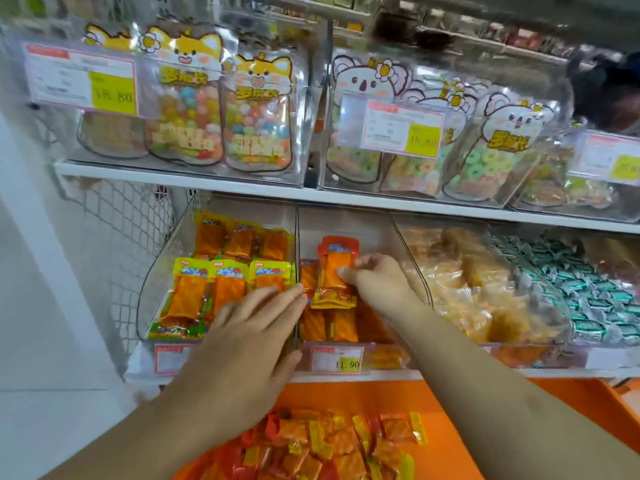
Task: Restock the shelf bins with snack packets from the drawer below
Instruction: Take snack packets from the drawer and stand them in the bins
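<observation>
My right hand [375, 278] reaches into the middle clear bin [346, 220] on the lower shelf and grips an orange snack packet with a red top [334, 268], held upright above other orange packets lying in that bin. My left hand [249, 337] hovers in front of the divider between the left and middle bins, fingers straight and spread, holding nothing. The left bin [162, 271] holds rows of yellow-topped orange packets [214, 282]. Below the shelf the open orange drawer [398, 400] holds a heap of red and yellow snack packets [329, 445].
Bins to the right hold pale yellow wrapped snacks [460, 282] and green-and-silver candies [581, 292]. The upper shelf [194, 180] carries clear boxes of fox and koala candy bags with price tags. A white mesh side panel [114, 237] closes the left end.
</observation>
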Action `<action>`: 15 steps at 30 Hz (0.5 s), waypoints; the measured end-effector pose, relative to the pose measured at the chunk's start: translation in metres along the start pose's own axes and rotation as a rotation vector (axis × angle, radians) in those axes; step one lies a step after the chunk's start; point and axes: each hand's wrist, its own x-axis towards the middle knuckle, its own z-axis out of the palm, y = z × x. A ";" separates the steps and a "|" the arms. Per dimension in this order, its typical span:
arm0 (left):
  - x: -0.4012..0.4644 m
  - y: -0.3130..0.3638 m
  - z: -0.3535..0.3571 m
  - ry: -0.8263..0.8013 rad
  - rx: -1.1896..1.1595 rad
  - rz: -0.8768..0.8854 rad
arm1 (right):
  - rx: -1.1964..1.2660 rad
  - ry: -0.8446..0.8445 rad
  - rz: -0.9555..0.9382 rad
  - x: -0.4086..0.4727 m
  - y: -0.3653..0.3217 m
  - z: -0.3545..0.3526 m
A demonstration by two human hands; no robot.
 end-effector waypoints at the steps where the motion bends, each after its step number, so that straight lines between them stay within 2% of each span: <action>1: 0.001 -0.004 0.003 0.015 0.034 0.008 | -0.062 -0.004 -0.004 0.018 0.004 0.010; 5: 0.007 -0.016 0.021 0.089 0.079 0.029 | -0.346 -0.044 -0.028 0.068 0.016 0.041; 9: 0.009 -0.019 0.026 0.178 0.111 0.042 | -0.626 -0.056 -0.130 0.084 0.021 0.058; 13: 0.007 -0.016 0.023 0.213 0.118 0.058 | -0.768 -0.016 -0.166 0.090 0.028 0.063; 15: 0.003 -0.015 0.019 0.210 0.132 0.083 | -0.832 -0.061 -0.157 0.092 0.029 0.060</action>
